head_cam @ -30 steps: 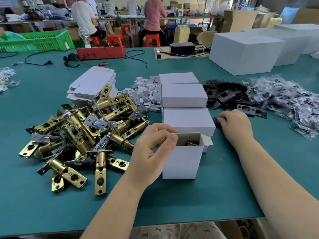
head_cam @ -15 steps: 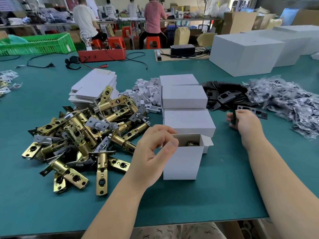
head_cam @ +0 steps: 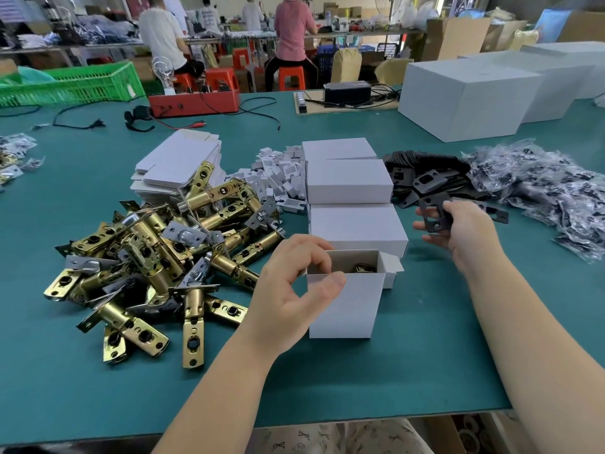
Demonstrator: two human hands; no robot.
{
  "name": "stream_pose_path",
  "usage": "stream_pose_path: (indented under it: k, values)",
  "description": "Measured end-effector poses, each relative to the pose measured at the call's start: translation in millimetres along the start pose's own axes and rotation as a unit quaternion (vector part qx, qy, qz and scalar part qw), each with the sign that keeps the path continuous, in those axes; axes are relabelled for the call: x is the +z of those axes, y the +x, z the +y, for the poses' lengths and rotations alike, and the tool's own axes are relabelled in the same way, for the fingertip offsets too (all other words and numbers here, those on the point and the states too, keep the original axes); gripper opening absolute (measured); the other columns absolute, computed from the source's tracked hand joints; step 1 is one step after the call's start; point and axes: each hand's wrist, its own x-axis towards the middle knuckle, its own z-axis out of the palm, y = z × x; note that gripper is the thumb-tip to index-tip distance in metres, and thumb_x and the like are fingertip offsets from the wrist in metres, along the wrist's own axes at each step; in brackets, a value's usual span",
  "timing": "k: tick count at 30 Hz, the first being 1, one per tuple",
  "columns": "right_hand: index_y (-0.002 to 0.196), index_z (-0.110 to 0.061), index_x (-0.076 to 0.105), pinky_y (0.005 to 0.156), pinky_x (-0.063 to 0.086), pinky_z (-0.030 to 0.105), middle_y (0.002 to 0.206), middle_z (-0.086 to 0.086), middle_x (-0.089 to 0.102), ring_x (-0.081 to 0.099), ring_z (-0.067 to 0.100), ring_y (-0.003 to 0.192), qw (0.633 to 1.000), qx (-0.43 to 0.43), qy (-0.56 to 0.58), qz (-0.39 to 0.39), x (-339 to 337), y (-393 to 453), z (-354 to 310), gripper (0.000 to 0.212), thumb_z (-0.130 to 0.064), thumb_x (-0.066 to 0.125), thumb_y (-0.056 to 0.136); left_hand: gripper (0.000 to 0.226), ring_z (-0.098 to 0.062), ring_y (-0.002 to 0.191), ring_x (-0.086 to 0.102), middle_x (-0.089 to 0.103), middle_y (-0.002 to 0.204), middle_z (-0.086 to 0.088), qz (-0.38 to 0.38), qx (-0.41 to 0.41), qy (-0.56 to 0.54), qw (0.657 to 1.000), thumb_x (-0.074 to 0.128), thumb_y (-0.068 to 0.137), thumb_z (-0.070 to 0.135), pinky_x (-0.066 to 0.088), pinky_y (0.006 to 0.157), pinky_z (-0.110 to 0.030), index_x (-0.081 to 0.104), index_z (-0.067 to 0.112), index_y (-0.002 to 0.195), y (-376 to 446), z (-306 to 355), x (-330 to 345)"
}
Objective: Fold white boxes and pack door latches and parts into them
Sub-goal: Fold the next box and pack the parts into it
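An open white box (head_cam: 343, 306) stands upright on the green table near the front edge, with a brass latch just visible inside. My left hand (head_cam: 294, 290) pinches the box's near left rim between thumb and fingers. My right hand (head_cam: 458, 231) grips a black strike plate (head_cam: 433, 214) and holds it in the air to the right of the boxes. Left of the box lies a heap of brass door latches (head_cam: 157, 257). Three closed white boxes (head_cam: 350, 181) sit in a row behind the open one.
Flat box blanks (head_cam: 178, 165) are stacked behind the latches, beside small white plastic parts (head_cam: 278, 175). Black plates (head_cam: 422, 172) and bagged parts (head_cam: 543, 188) lie at right. Large white cartons (head_cam: 468, 96) stand at back right. People sit at a far bench.
My right hand has lifted a black plate from the pile at right and raised it off the table. My left hand has stayed on the box rim.
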Motion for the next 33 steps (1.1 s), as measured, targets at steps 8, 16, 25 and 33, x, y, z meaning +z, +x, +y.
stream_pose_path:
  k: [8, 16, 25, 33]
  values:
    - [0.081, -0.039, 0.074, 0.071, 0.052, 0.028, 0.074, -0.012, 0.07, 0.063, 0.007, 0.069, 0.943, -0.264, -0.027, -0.201, 33, -85, -58, 0.02, -0.024, 0.061, 0.083, 0.021, -0.004, 0.095, 0.055, 0.06, 0.094, 0.009, -0.01, -0.068, -0.094, 0.993, 0.045, 0.084, 0.038, 0.042, 0.08, -0.015, 0.058, 0.039, 0.067, 3, 2, 1]
    - [0.082, -0.04, 0.068, 0.077, 0.05, 0.023, 0.082, -0.016, 0.072, 0.066, 0.008, 0.078, 0.847, -0.306, -0.29, -0.323, 47, -135, -50, 0.03, -0.01, 0.07, 0.084, 0.024, -0.02, 0.095, 0.057, 0.063, 0.096, -0.003, 0.0, -0.066, -0.127, 0.99, 0.05, 0.087, 0.034, 0.045, 0.085, -0.039, 0.069, 0.023, 0.096, -2, 2, 4]
    - [0.098, -0.029, 0.072, 0.067, 0.036, 0.011, 0.069, -0.011, 0.055, 0.048, 0.001, 0.083, 0.785, -0.364, -0.404, -0.297, 43, -139, -41, 0.019, -0.015, 0.062, 0.091, 0.029, -0.021, 0.095, 0.058, 0.062, 0.096, -0.009, 0.018, -0.044, -0.104, 0.993, 0.049, 0.087, 0.031, 0.047, 0.086, -0.034, 0.065, 0.007, 0.092, -2, 0, 6]
    - [0.087, -0.025, 0.068, 0.073, 0.044, 0.016, 0.083, -0.012, 0.064, 0.057, 0.01, 0.085, 0.811, -0.377, -0.339, -0.291, 35, -135, -39, 0.01, -0.027, 0.059, 0.087, 0.025, -0.022, 0.096, 0.06, 0.064, 0.094, -0.006, 0.026, -0.035, -0.083, 0.996, 0.049, 0.086, 0.03, 0.05, 0.086, -0.039, 0.066, 0.012, 0.085, -1, 2, 4]
